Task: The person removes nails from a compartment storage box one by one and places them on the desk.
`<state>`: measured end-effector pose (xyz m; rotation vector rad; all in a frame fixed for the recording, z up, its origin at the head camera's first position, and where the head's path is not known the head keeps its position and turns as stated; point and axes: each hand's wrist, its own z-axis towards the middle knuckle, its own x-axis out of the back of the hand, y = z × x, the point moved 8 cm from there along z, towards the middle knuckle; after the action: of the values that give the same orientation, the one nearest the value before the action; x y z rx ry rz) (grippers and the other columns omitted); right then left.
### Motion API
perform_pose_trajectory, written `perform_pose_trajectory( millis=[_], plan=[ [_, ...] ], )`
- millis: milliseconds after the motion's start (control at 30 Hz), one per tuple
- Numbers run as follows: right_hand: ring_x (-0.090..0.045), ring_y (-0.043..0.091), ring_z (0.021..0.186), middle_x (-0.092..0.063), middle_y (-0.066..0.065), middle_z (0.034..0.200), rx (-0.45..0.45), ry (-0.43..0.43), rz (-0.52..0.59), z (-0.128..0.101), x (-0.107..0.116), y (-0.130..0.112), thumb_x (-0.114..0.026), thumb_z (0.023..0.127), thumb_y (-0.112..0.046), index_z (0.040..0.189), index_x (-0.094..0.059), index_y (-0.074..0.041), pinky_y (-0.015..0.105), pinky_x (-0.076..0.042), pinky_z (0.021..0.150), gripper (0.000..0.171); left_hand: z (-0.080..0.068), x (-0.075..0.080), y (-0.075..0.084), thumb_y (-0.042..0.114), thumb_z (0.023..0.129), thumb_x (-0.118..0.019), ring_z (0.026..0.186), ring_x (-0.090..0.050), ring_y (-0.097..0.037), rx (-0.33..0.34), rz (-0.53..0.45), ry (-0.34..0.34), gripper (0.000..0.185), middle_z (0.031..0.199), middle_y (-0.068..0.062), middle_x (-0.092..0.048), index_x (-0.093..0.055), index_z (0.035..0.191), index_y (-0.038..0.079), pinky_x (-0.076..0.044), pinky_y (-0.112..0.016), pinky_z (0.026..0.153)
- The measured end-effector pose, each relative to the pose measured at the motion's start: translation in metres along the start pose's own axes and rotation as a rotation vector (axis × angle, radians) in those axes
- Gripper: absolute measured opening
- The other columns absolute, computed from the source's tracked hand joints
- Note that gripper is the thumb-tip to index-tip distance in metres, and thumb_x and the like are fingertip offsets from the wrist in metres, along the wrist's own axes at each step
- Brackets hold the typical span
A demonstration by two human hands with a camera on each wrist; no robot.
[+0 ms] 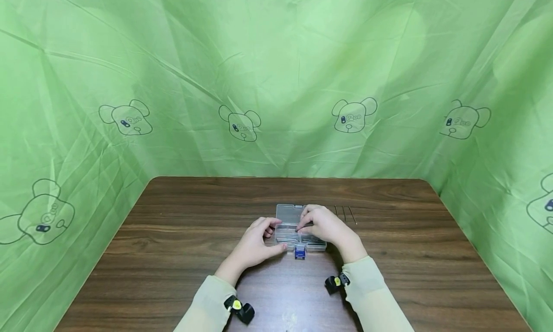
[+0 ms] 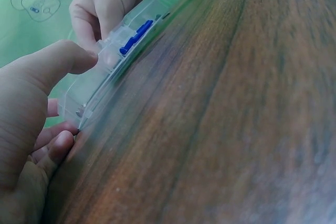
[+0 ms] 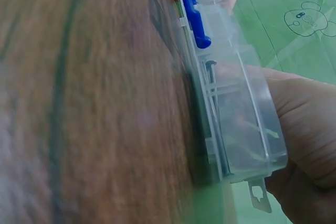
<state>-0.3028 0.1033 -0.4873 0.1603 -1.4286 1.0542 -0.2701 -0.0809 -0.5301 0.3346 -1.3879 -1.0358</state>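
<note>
We count one box (image 1: pixel 286 215), three nails (image 1: pixel 344 214) beside it on bench (image 1: pixel 186 226); left hand (image 1: pixel 256 243) grips box; right hand (image 1: pixel 326 225) inside, closure unclear.

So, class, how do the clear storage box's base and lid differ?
The base is divided inside; the lid shows a plain panel.
The base holds nails; the lid shows none.
The base sits in front; the open lid is behind it.
Both are clear plastic.

I note a brown wood-grain tabletop (image 1: pixel 276 284); behind it and at both sides, creased green cloth (image 1: pixel 285 58) bearing outlined animal heads (image 1: pixel 352 117).
</note>
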Motion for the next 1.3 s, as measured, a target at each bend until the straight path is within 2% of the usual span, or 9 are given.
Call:
perform_pose_trajectory(
  millis=[267,567,800,967,1300],
  plan=[
    [-0.064,0.015,0.101,-0.065,-0.005,0.101,0.006,-0.048,-0.042,0.0012,-0.0035,-0.0055,-0.087,0.093,-0.019,0.097,-0.088,-0.015,0.039,-0.056,0.095,0.006,-0.0007,0.0006,-0.0004,0.04,0.084,-0.095,0.099,-0.06,-0.009,0.0,0.004,0.002,0.065,0.113,0.006,-0.062,-0.069,0.139,0.017,-0.054,-0.032,0.092],
    [-0.064,0.02,0.11,-0.065,-0.006,0.108,-0.022,-0.083,-0.089,0.0016,-0.0075,-0.0011,-0.087,0.095,-0.02,0.098,-0.087,-0.018,0.049,-0.051,0.104,0.004,-0.0013,0.0016,0.0003,0.041,0.083,-0.096,0.1,-0.061,-0.011,0.0,-0.004,0.0,0.067,0.115,0.003,-0.064,-0.069,0.14,0.016,-0.054,-0.033,0.092],
    [-0.063,0.018,0.107,-0.064,-0.008,0.106,-0.017,-0.068,-0.08,0.0,-0.0061,-0.0023,-0.088,0.093,-0.019,0.098,-0.088,-0.021,0.047,-0.052,0.101,0.005,-0.001,0.0003,-0.0006,0.041,0.084,-0.095,0.1,-0.06,-0.01,-0.001,-0.003,0.001,0.067,0.114,0.006,-0.062,-0.069,0.14,0.017,-0.054,-0.034,0.092],
    [-0.062,0.017,0.105,-0.063,-0.008,0.106,-0.003,-0.06,-0.087,-0.0014,-0.0044,-0.0035,-0.088,0.093,-0.021,0.098,-0.089,-0.02,0.044,-0.053,0.099,0.005,-0.0002,-0.0006,-0.0008,0.042,0.084,-0.095,0.1,-0.06,-0.009,-0.005,0.002,0.0,0.067,0.114,0.008,-0.062,-0.069,0.14,0.018,-0.053,-0.034,0.093],
    [-0.063,0.018,0.106,-0.065,-0.005,0.108,0.01,-0.069,-0.089,-0.0017,-0.0043,-0.0066,-0.085,0.096,-0.02,0.098,-0.087,-0.017,0.046,-0.052,0.101,0.004,0.0003,-0.0007,0.0001,0.037,0.084,-0.095,0.099,-0.061,-0.01,-0.013,0.002,-0.006,0.066,0.115,0.006,-0.063,-0.069,0.141,0.017,-0.055,-0.033,0.092]
  ],
)
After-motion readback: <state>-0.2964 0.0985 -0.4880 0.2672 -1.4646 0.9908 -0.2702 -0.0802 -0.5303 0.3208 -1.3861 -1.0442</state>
